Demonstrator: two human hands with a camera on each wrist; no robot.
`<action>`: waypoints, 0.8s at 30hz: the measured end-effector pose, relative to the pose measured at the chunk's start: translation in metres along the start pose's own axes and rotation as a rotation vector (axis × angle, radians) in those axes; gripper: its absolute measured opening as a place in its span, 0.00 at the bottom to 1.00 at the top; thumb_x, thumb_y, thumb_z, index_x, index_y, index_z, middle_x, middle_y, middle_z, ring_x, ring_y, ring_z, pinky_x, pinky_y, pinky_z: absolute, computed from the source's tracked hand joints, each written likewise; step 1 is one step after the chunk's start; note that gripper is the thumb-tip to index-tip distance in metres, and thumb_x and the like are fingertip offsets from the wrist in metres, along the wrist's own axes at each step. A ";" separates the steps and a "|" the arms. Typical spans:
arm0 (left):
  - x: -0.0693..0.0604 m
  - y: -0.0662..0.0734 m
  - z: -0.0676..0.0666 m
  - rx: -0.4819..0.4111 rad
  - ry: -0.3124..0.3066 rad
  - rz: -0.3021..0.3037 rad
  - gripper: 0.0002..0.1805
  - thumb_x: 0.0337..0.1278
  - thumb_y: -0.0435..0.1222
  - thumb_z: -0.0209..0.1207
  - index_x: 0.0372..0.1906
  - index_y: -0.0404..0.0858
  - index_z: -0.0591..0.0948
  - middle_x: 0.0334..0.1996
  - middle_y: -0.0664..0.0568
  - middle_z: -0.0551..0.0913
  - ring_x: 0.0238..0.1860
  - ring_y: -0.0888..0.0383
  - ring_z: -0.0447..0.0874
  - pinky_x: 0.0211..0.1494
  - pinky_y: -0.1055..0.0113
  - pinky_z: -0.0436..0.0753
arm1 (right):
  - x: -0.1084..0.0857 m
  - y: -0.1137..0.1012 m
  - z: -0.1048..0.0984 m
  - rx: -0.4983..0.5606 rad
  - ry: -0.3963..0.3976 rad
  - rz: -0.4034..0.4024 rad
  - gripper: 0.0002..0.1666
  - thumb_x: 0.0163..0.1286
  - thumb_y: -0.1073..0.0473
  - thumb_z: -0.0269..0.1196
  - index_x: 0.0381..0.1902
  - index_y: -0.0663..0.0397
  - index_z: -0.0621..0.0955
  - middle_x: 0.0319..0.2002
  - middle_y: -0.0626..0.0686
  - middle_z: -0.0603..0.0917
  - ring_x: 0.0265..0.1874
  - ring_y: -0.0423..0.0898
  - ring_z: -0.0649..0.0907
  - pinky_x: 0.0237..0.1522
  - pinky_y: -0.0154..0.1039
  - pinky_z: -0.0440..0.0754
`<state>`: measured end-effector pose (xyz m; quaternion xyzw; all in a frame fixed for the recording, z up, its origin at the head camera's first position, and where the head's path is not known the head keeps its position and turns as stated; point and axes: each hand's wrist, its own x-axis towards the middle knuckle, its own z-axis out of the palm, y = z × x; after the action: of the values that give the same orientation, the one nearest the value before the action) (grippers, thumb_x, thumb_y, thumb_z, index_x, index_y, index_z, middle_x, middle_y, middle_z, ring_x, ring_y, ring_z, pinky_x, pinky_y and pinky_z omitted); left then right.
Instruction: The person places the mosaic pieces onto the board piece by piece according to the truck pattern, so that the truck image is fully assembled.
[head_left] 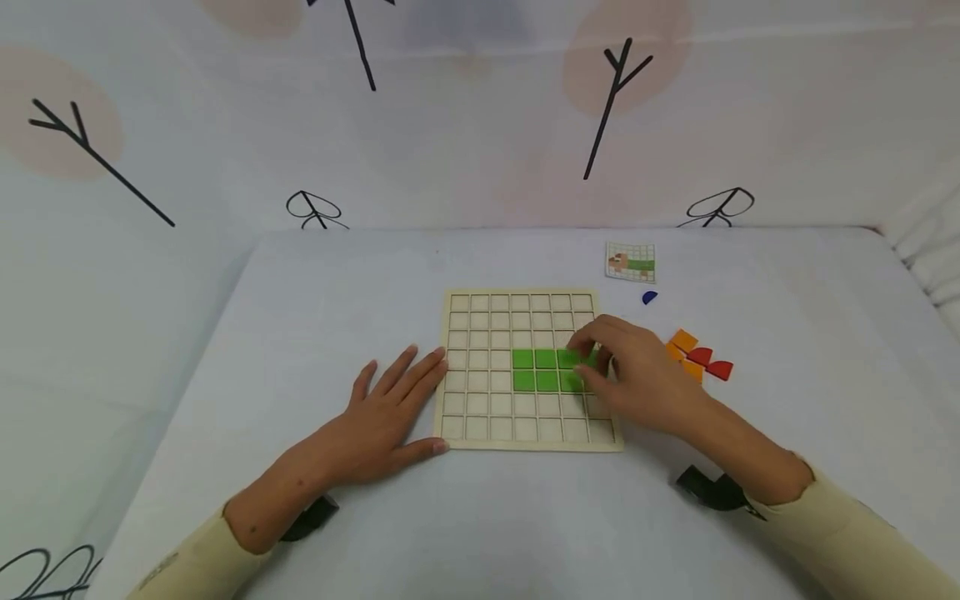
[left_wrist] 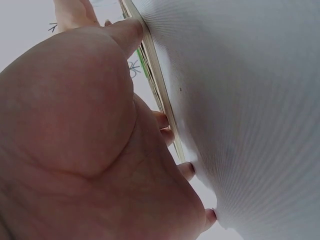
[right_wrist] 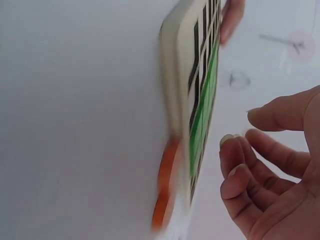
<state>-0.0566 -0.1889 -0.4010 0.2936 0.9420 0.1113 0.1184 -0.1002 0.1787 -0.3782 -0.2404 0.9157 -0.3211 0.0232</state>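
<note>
A pale wooden grid board (head_left: 477, 404) lies flat on the white table, with two rows of green square tiles (head_left: 523, 381) in its middle and right cells. My left hand (head_left: 382, 421) rests beside the board, fingers spread, with thumb and some fingertips touching its left edge; the left wrist view shows that board edge (left_wrist: 159, 80) against the fingers. Over the right end of the green tiles hovers my right hand (head_left: 645, 379), fingers loosely bent. In the right wrist view a gap shows between thumb and fingers (right_wrist: 272, 150), with nothing held. This hand hides some right-hand cells.
Right of the board lie several orange pieces (head_left: 683, 340) and two red rounded pieces (head_left: 720, 370). A small dark blue piece (head_left: 648, 297) sits above them, below a picture card (head_left: 630, 262) showing a brown and green figure on a grid. A patterned cloth (head_left: 480, 142) hangs behind the table.
</note>
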 end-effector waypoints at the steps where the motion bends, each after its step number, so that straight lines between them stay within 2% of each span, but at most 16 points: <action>1: 0.000 0.000 0.000 -0.002 0.004 0.002 0.55 0.71 0.67 0.56 0.88 0.47 0.45 0.88 0.58 0.40 0.87 0.46 0.33 0.79 0.28 0.43 | -0.004 0.004 -0.005 -0.013 0.011 0.012 0.14 0.69 0.67 0.71 0.51 0.53 0.84 0.45 0.48 0.85 0.35 0.41 0.81 0.34 0.36 0.81; 4: -0.001 0.001 -0.001 -0.011 0.004 0.004 0.54 0.72 0.66 0.56 0.88 0.47 0.46 0.88 0.58 0.40 0.87 0.46 0.33 0.79 0.28 0.43 | -0.016 0.019 -0.020 -0.066 0.053 0.046 0.15 0.67 0.69 0.71 0.50 0.53 0.85 0.44 0.48 0.85 0.35 0.42 0.81 0.33 0.34 0.80; 10: -0.001 -0.001 0.000 0.000 0.001 0.005 0.54 0.72 0.68 0.54 0.88 0.48 0.45 0.88 0.58 0.39 0.87 0.46 0.32 0.79 0.28 0.43 | -0.039 0.055 -0.044 -0.148 0.124 0.064 0.15 0.63 0.71 0.73 0.47 0.55 0.87 0.44 0.48 0.85 0.33 0.41 0.79 0.32 0.30 0.79; 17: 0.000 0.000 0.000 0.008 0.003 0.002 0.55 0.71 0.68 0.55 0.88 0.48 0.45 0.88 0.58 0.39 0.87 0.46 0.32 0.79 0.28 0.43 | -0.046 0.088 -0.056 -0.225 0.072 0.061 0.16 0.63 0.67 0.78 0.48 0.54 0.89 0.46 0.49 0.83 0.33 0.38 0.78 0.31 0.30 0.80; 24: 0.000 0.001 -0.003 0.009 0.002 0.002 0.54 0.72 0.67 0.56 0.88 0.47 0.46 0.88 0.58 0.40 0.87 0.45 0.33 0.79 0.27 0.44 | -0.046 0.094 -0.056 -0.172 0.030 0.068 0.16 0.64 0.64 0.78 0.49 0.50 0.89 0.46 0.49 0.79 0.31 0.40 0.74 0.29 0.31 0.75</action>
<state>-0.0572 -0.1886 -0.3980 0.2948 0.9423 0.1075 0.1163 -0.1102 0.2955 -0.3951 -0.2053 0.9478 -0.2440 -0.0005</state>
